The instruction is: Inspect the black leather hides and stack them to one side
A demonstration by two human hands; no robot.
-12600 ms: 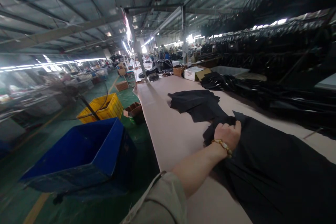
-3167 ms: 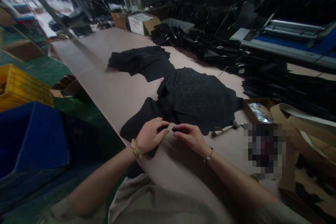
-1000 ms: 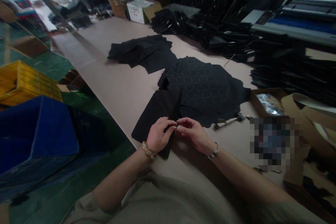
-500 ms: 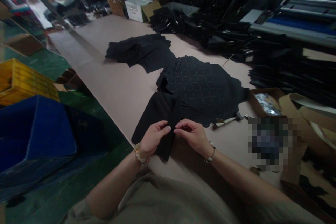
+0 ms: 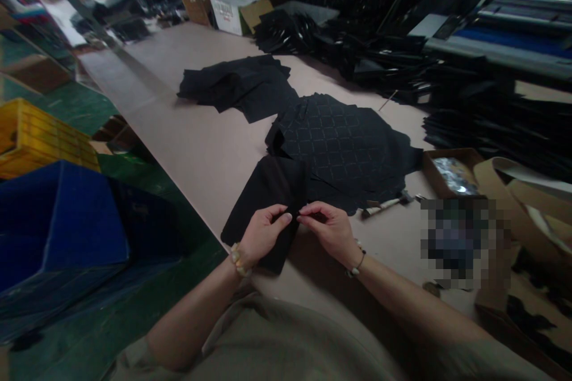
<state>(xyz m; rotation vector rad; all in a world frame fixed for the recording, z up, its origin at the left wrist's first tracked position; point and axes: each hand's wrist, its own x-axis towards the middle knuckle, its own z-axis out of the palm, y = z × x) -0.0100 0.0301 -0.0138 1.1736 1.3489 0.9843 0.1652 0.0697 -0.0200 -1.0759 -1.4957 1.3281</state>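
Observation:
A folded piece of black fabric (image 5: 261, 190) lies at the near edge of the table, its lower corner under my hands. My left hand (image 5: 266, 232) pinches its right edge between thumb and fingers. Close beside it, my right hand (image 5: 328, 229) has thumb and forefinger pressed together at the same edge. What sits between those right fingertips is too small to make out. Just beyond lies a pile of black fabric pieces (image 5: 339, 137) with a dotted grid pattern on top. Farther back, more black fabric pieces (image 5: 241, 83) are spread out loosely.
A hammer (image 5: 386, 205) lies right of the pile, near an open box (image 5: 453, 172) of small shiny parts. Cardboard boxes (image 5: 500, 309) stand at the right. Stacked black pieces (image 5: 496, 131) line the far side. Blue (image 5: 84, 220) and yellow (image 5: 53, 137) bins stand left of the table (image 5: 156, 125).
My hands keep almost the same place at the fabric's edge. The fabric's near corner has shifted slightly left. The rest of the scene differs only by a small camera movement.

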